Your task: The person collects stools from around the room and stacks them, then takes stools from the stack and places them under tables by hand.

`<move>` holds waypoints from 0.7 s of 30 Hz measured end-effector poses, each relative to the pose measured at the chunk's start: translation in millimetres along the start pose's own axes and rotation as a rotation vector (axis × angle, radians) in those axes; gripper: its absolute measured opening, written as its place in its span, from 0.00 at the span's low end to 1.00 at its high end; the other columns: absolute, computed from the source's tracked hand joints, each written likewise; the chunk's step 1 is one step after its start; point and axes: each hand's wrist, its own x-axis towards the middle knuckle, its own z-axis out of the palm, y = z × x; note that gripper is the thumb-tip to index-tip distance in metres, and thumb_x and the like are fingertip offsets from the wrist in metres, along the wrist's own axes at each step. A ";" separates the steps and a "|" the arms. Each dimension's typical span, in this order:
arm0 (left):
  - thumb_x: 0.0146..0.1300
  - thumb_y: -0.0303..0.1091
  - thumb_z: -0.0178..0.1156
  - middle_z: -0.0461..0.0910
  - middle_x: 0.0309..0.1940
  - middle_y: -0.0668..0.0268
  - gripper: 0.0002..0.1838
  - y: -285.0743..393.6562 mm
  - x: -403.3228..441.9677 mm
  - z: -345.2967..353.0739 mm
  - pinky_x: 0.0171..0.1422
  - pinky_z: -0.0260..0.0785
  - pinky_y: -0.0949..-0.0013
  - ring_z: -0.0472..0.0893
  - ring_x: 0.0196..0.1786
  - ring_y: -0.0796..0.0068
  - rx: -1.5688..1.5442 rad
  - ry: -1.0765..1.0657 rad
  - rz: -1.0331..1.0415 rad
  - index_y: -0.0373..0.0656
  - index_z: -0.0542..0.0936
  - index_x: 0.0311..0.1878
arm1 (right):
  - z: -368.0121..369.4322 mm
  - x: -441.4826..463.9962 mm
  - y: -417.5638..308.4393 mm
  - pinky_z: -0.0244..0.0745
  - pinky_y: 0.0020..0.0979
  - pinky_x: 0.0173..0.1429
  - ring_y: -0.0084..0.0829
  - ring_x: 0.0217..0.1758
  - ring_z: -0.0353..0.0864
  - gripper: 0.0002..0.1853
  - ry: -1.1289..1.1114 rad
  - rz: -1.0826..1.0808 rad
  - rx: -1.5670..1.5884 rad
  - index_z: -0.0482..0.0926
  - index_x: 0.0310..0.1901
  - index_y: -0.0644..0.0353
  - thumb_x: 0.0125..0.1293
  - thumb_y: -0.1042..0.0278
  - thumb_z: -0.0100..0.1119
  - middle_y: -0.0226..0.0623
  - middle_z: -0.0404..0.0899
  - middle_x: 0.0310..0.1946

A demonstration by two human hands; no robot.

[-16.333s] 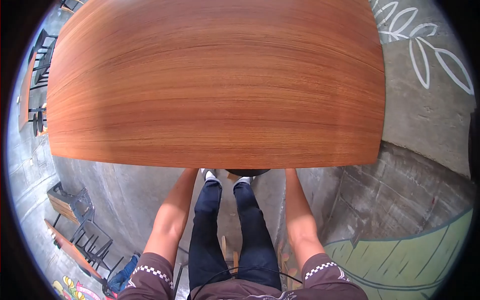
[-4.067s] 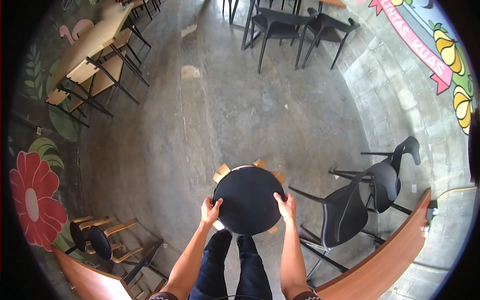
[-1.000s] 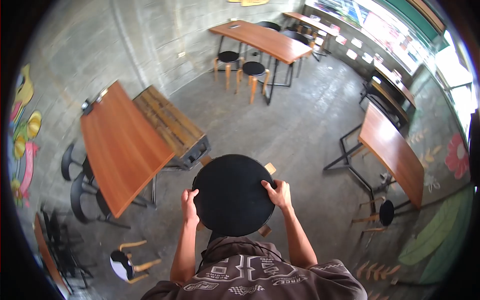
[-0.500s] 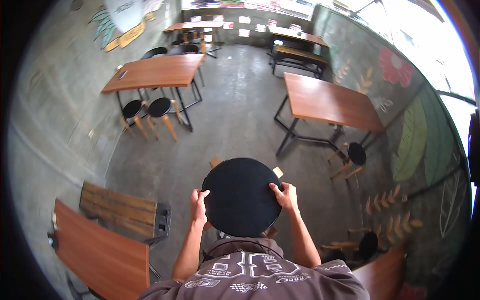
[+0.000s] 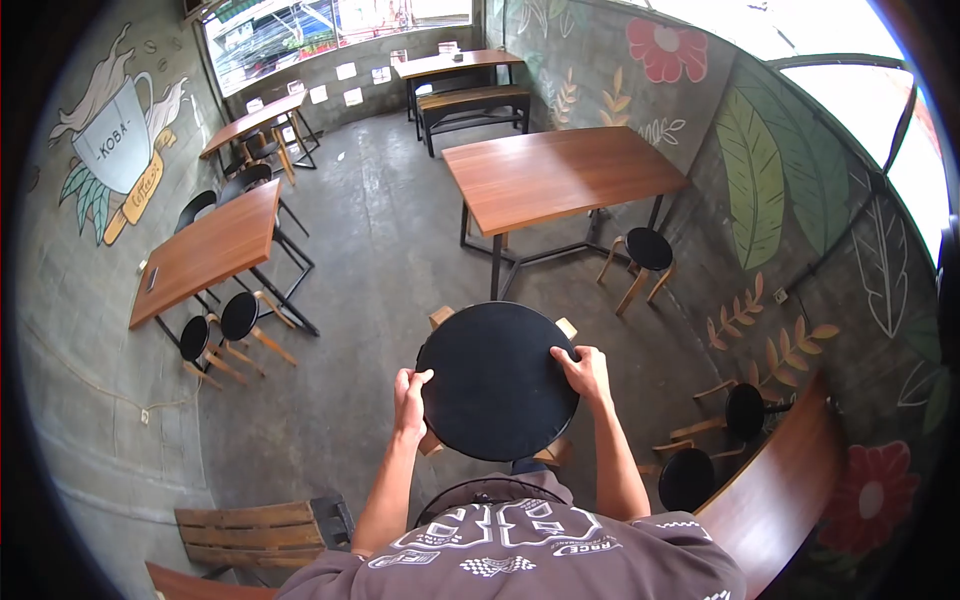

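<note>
A stool with a round black seat [image 5: 498,385] is held up in front of my body, its wooden leg ends showing past the seat's edge. My left hand [image 5: 410,402] grips the left side of the seat, thumb over the top. On the opposite side, my right hand [image 5: 583,374] clasps the rim in the same way. Both sets of fingers curl under the seat, where they are mostly hidden. The floor below is partly covered from sight by the seat.
Ahead to the right stands a wooden table [image 5: 560,172] with a black stool [image 5: 648,249] beside it. Another table [image 5: 215,245] with stools is at left. A slatted bench [image 5: 245,535] lies near lower left. Stools [image 5: 745,411] and a table [image 5: 780,490] are at lower right.
My view has turned to the right, so the room's furniture appears shifted left. The stool stays in both hands in front of me.
</note>
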 end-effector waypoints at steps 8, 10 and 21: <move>0.59 0.39 0.63 0.68 0.34 0.71 0.13 -22.8 64.9 132.4 0.49 0.62 0.73 0.67 0.41 0.79 0.057 -0.042 -0.033 0.43 0.70 0.37 | -66.1 114.2 60.2 0.70 0.36 0.28 0.26 0.20 0.73 0.32 0.030 0.053 0.017 0.77 0.22 0.71 0.57 0.40 0.68 0.44 0.74 0.14; 0.59 0.39 0.63 0.68 0.34 0.71 0.13 -32.7 81.0 165.1 0.50 0.61 0.74 0.67 0.41 0.80 0.036 -0.061 -0.061 0.43 0.70 0.37 | -86.4 137.9 76.1 0.69 0.36 0.28 0.25 0.19 0.73 0.32 0.042 0.076 0.024 0.77 0.22 0.70 0.57 0.40 0.68 0.44 0.73 0.14; 0.59 0.37 0.63 0.68 0.34 0.72 0.12 -72.4 164.7 305.0 0.49 0.60 0.75 0.67 0.41 0.81 0.029 -0.180 -0.106 0.42 0.70 0.36 | -164.4 249.6 138.4 0.72 0.40 0.32 0.36 0.20 0.76 0.33 0.128 0.128 -0.002 0.77 0.23 0.71 0.55 0.39 0.69 0.51 0.75 0.17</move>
